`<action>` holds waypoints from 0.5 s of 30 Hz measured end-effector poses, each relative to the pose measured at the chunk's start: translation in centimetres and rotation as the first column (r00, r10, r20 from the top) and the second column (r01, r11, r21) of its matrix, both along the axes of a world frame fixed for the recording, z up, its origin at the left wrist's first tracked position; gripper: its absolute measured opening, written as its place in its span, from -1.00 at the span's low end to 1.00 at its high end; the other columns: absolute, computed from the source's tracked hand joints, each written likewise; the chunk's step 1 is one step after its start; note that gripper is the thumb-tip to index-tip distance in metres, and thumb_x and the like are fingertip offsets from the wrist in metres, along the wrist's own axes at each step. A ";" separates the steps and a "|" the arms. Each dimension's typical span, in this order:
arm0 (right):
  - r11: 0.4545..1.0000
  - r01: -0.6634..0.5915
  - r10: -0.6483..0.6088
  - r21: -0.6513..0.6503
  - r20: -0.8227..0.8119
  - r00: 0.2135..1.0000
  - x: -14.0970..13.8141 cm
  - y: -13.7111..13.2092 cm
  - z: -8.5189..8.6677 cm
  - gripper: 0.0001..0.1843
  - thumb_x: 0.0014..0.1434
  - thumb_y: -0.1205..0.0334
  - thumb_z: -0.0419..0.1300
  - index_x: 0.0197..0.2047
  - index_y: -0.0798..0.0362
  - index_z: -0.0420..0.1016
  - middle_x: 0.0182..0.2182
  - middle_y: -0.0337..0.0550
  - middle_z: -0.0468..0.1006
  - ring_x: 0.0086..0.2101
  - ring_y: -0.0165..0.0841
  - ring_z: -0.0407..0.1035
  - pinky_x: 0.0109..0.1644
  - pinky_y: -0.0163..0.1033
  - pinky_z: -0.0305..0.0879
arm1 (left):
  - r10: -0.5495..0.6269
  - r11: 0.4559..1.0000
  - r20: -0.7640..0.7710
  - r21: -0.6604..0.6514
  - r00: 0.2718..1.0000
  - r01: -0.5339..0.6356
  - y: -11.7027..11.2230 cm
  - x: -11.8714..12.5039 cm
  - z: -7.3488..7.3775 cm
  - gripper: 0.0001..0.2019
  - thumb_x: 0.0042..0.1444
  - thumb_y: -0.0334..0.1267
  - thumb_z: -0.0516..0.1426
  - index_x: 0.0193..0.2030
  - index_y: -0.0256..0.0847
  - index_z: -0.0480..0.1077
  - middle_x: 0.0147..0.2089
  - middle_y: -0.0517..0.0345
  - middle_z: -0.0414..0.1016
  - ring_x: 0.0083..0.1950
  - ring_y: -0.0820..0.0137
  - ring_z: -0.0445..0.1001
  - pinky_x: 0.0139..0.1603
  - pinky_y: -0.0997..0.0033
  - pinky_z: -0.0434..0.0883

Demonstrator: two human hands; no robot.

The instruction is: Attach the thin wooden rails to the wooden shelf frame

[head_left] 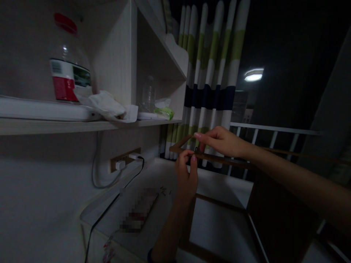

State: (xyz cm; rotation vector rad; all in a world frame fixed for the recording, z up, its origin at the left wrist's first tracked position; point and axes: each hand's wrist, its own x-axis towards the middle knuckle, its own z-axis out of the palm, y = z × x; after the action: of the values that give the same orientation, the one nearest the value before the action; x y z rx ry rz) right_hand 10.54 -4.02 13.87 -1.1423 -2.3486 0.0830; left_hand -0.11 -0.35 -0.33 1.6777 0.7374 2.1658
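Observation:
A thin brown wooden frame (219,159) is raised over the white desk, one corner pointing left. My left hand (187,175) grips its near bar from below, thumb and fingers closed near that corner. Above the same bar, my right hand (219,140) is closed in a pinch. A small dark piece (196,149) stands on the bar between the fingertips of both hands; its kind is too small to make out. What the right fingers hold is partly hidden. Below lies a white panel with a brown border (219,226).
The white desk (156,171) carries a blurred-out phone-like object (139,210), small scattered bits (163,190) and a black cable (115,199). A wall socket (124,160) holds plugs. The shelf (153,123) above bears a bottle (70,69) and tissues (105,104). Striped curtains (211,73) hang behind.

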 end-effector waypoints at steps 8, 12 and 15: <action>0.992 -0.082 0.073 -0.092 -0.093 0.993 -1.9 0.8 -0.8 -0.33 0.17 -0.20 -0.18 -0.35 0.15 0.57 -0.71 -0.28 0.31 -0.65 -0.55 0.11 -0.54 -0.37 0.00 | -0.012 1.000 -0.006 -0.011 1.000 0.012 0.0 0.0 0.0 -0.82 0.20 -0.14 -0.07 -0.14 -0.14 0.23 -0.15 0.08 0.36 -0.10 0.35 0.34 -0.06 0.29 0.27; 1.000 -0.004 0.002 -0.029 -0.069 0.998 -1.9 1.6 -0.7 -0.33 0.18 -0.19 -0.18 -0.31 0.16 0.56 -0.75 -0.32 0.21 -0.65 -0.54 0.10 -0.50 -0.36 0.01 | -0.005 1.000 -0.012 -0.003 1.000 0.005 -0.1 0.0 0.1 -0.83 0.21 -0.15 -0.06 -0.14 -0.13 0.23 -0.17 0.11 0.33 -0.13 0.39 0.33 -0.10 0.34 0.26; 0.998 0.057 -0.057 0.001 -0.034 0.998 -1.2 2.1 -0.5 -0.33 0.18 -0.18 -0.17 -0.32 0.17 0.57 -0.77 -0.32 0.16 -0.65 -0.52 0.11 -0.49 -0.35 0.00 | 0.001 1.000 -0.012 0.004 1.000 0.000 -0.1 -0.1 0.2 -0.85 0.21 -0.16 -0.06 -0.15 -0.10 0.23 -0.21 0.16 0.32 -0.18 0.42 0.32 -0.13 0.36 0.26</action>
State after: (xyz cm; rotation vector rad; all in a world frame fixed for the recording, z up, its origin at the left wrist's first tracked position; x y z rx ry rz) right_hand 9.38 -1.89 13.41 -1.1964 -2.2847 0.0785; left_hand -0.17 -0.45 -0.13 1.6937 0.7373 2.1609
